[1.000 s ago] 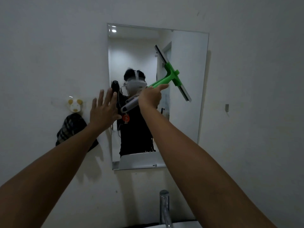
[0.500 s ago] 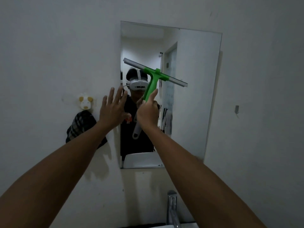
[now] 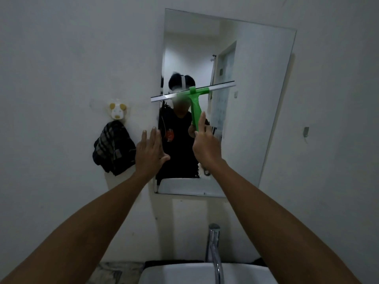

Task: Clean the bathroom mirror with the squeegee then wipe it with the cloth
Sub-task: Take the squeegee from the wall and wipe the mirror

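Item: green squeegee (image 3: 194,103). I am seeing my right hand (image 3: 207,148) clamping its handle, blade lying near-horizontal, right end tilting higher, against the mirror (image 3: 256,99). Left hand (image 3: 149,152) is hovering, fingers spread, by the mirror's left edge.

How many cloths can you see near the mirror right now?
1: a dark checked cloth hangs on the wall hook left of the mirror, beside the open left hand. Others may lie outside the view.
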